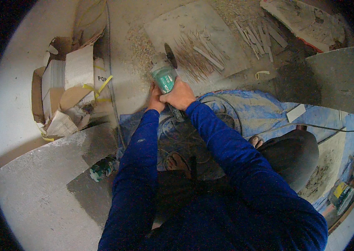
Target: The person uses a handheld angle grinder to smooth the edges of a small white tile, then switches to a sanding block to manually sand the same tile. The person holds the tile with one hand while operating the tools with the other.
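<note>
Both hands are closed on a green angle grinder (pixel 164 78), held out ahead of me at the upper middle of the view. My right hand (pixel 180 95) wraps the body from the right, thumb across it. On the other side my left hand (pixel 155 100) grips lower down; some of its fingers are hidden behind the tool. The dark cutting disc (pixel 170 56) stands on edge at the far end. Just beyond and right of it, thin cut strips (pixel 200 52) lie scattered on a dusty grey board (pixel 164 25). Whether the disc spins I cannot tell.
At the left stands a torn cardboard box (pixel 38 96) holding stacked tiles. A second green power tool (pixel 101 168) lies near my left forearm. Blue sheeting (pixel 260 104) with cables across it spreads at the right. Longer strips (pixel 260 37) and a large grey slab (pixel 342 75) are farther right.
</note>
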`<action>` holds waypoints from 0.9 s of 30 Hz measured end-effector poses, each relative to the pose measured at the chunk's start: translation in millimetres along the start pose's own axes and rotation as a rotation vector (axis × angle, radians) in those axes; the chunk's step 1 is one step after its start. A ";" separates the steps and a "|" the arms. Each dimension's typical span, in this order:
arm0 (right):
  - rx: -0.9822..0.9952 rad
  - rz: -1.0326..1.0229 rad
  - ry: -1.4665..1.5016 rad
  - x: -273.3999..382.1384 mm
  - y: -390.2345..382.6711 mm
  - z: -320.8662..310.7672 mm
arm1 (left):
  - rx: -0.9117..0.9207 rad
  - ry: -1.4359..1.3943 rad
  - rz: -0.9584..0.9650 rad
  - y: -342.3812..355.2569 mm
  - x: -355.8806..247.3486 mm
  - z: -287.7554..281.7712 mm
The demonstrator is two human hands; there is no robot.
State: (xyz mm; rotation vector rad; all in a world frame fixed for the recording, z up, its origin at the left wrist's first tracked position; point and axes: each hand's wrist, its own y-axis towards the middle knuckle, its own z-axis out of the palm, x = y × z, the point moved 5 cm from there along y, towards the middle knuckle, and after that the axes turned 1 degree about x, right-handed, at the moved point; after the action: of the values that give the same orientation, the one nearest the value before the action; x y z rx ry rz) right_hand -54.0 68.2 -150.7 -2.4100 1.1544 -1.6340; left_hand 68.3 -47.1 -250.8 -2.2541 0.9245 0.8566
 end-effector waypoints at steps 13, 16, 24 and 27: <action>0.026 0.009 0.013 -0.5 -3.4 -1.8 | 0.049 0.081 0.101 6.9 -3.1 0.7; 0.035 0.012 0.005 -1.1 -3.5 -1.0 | 0.013 0.097 0.131 7.5 -2.8 -0.4; 0.033 -0.012 0.020 -2.9 -5.4 -0.8 | 0.046 0.198 0.234 9.4 -6.3 1.3; 0.036 -0.005 0.007 -3.3 -5.6 -0.4 | 0.025 0.137 0.216 6.7 -9.9 -2.1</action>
State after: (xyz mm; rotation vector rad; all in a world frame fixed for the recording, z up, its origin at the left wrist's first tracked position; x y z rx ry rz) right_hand -51.8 74.3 -150.9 -2.3900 1.1112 -1.6506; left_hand 58.4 -48.7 -243.9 -2.2422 1.2532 0.7842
